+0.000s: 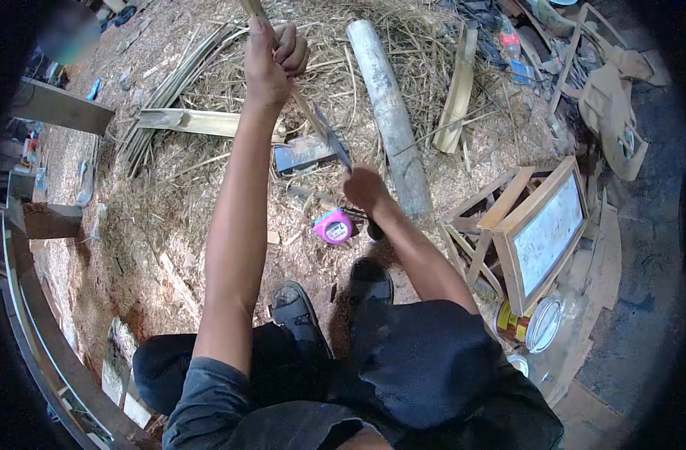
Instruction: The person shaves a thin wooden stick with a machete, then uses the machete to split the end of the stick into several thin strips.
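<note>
My left hand (271,64) is raised at the top, its fingers wrapped round one end of a thin wooden strip (307,109). The strip slants down to the right. Near the middle my right hand (365,187) is closed on the handle end of a knife, whose dark blade (335,142) lies against the strip; the handle itself is hidden in the fist. Below the blade is a blue-grey block (304,153) on the ground. A pink tape measure (333,226) lies just below and left of my right hand.
A pale log (391,112) lies right of my right hand. Split bamboo pieces (189,121) and shavings cover the ground. At the right stand a wooden frame (545,232) and a jar (544,324). A blurred person (69,34) is at the upper left.
</note>
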`<state>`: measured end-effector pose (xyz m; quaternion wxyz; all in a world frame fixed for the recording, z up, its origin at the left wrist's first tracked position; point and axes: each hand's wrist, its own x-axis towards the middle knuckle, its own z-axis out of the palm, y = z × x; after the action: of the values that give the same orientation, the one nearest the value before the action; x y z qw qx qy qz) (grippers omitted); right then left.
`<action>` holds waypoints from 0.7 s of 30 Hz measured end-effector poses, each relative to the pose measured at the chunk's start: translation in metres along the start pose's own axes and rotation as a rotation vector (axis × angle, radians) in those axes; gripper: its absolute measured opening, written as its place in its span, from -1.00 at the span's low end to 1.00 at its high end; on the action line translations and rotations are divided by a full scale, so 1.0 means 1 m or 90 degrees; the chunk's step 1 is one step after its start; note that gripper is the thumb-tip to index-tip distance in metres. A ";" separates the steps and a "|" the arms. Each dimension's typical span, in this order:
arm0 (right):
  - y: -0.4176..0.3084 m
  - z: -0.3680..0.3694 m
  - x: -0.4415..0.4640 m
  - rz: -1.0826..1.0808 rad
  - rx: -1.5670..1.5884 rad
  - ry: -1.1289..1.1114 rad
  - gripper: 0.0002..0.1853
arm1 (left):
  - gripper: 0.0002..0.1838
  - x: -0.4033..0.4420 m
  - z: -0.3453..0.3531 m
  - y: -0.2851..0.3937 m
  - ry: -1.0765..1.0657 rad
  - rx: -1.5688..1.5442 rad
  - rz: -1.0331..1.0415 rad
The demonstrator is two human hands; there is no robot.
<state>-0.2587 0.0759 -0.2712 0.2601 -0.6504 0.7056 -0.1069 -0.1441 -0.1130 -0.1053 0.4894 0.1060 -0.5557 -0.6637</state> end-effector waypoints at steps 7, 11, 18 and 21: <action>0.021 0.049 -0.018 -0.033 0.002 0.227 -0.68 | -0.28 -0.001 0.003 0.006 0.035 0.057 0.020; -0.010 -0.002 -0.003 0.083 0.106 0.031 -0.59 | -0.31 -0.004 -0.003 0.005 0.124 0.048 0.042; -0.038 -0.031 -0.003 -0.041 0.169 0.219 -0.67 | -0.28 -0.009 0.010 0.004 0.105 0.091 0.058; 0.020 0.028 -0.018 -0.191 -0.089 0.156 -0.75 | -0.29 -0.013 0.016 0.004 0.090 0.085 0.056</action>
<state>-0.2615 0.1010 -0.3005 0.1079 -0.7468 0.6329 -0.1733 -0.1464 -0.0922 -0.1011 0.5479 0.1604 -0.5667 -0.5941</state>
